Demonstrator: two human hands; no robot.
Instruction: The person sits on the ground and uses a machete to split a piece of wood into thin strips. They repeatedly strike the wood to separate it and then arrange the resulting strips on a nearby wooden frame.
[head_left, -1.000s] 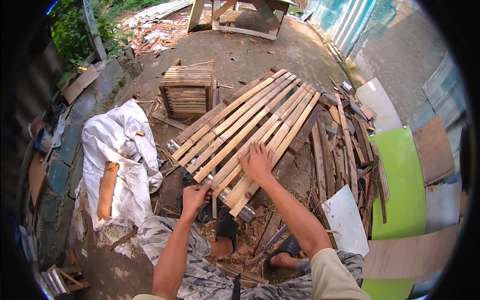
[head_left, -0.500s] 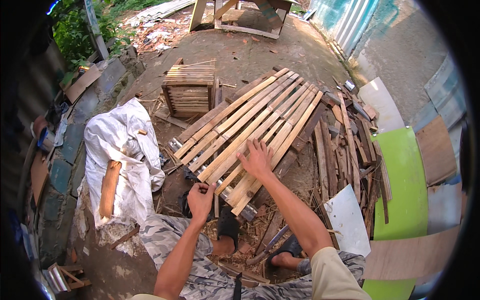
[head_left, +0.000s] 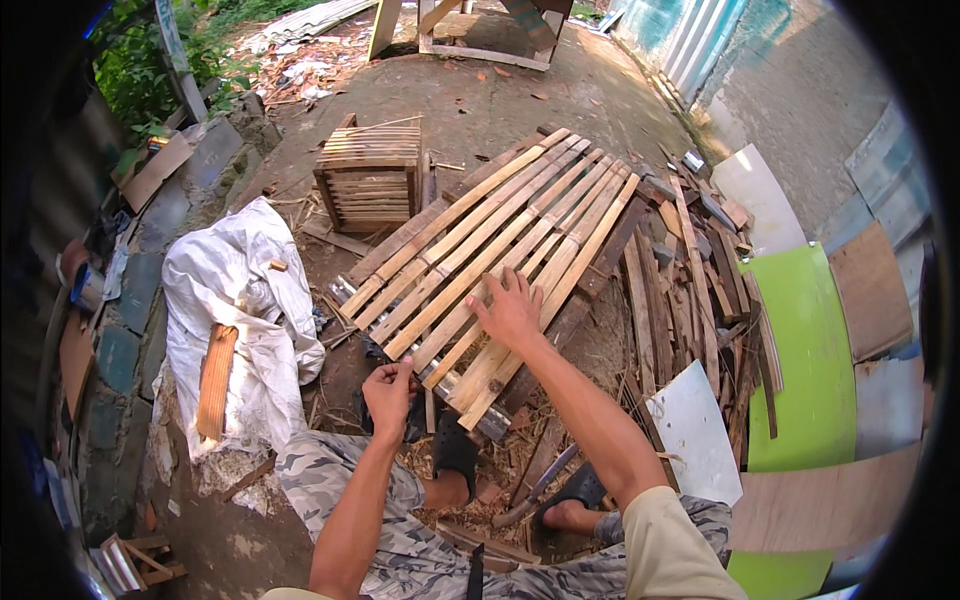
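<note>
Several pale bamboo slats (head_left: 480, 235) lie side by side, fanned slightly, across dark wooden bars and a metal-coloured bar (head_left: 462, 388) at their near end. My right hand (head_left: 508, 312) rests on the slats with fingers spread, palm down. At the slats' near ends, my left hand (head_left: 388, 402) is closed, thumb and fingers pinched right beside a slat's end. Whatever sits in that pinch, if anything, is too small to make out. Narrow gaps show between most slats.
Beyond the slats stands a small slatted wooden stool (head_left: 370, 178). A white sack (head_left: 240, 285) with a wood piece (head_left: 215, 385) on it lies left. Scrap wood (head_left: 700, 280) is heaped right, near a green panel (head_left: 795, 350). A curved-bladed tool (head_left: 540, 495) lies between my feet.
My left hand has moved a little up and left to a slat's end. A gap has opened between two slats near it. My right hand stays spread on the slats; the view shifts slightly.
</note>
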